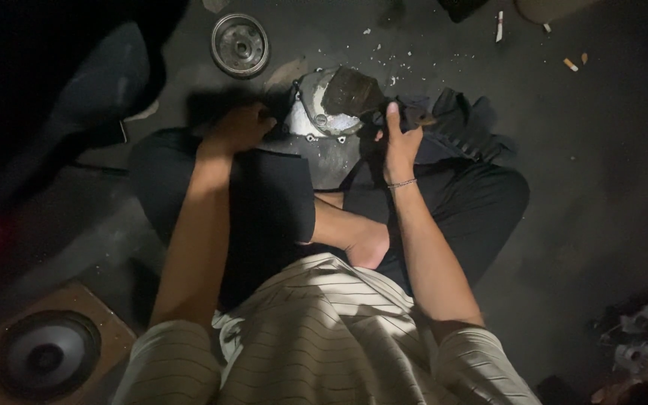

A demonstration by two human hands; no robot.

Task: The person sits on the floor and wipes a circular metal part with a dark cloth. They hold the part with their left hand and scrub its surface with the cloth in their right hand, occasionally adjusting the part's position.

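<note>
Nearest the camera, we look down over a striped cream shirt (324, 337) and dark trousers (271, 210) of a person seated cross-legged on a dark concrete floor (594, 165). A bare foot (365, 244) tucks in at the middle of the lap. At lower left, a round speaker in a brown wooden panel (46, 352) lies on the floor.

Further out, both forearms reach forward. The right hand (399, 142), with a thin bracelet at the wrist, is closed around the handle of a wide, worn paintbrush (358, 94), thumb pointing up along it. The brush's long axis runs from lower right to upper left, and its dirty bristle end points up and left, resting on a grey metal engine cover (320, 112). That cover lies on the floor just past the knees, between the two hands. The left hand (238, 127) is blurred; it lies against the cover's left edge, fingers curled, though we cannot tell whether they truly grip it.

Right of the brush lies a crumpled dark cloth (466, 124). Farthest away sits a round metal clutch-like part (240, 43), with pale debris and cigarette ends (570, 64) scattered nearby.
</note>
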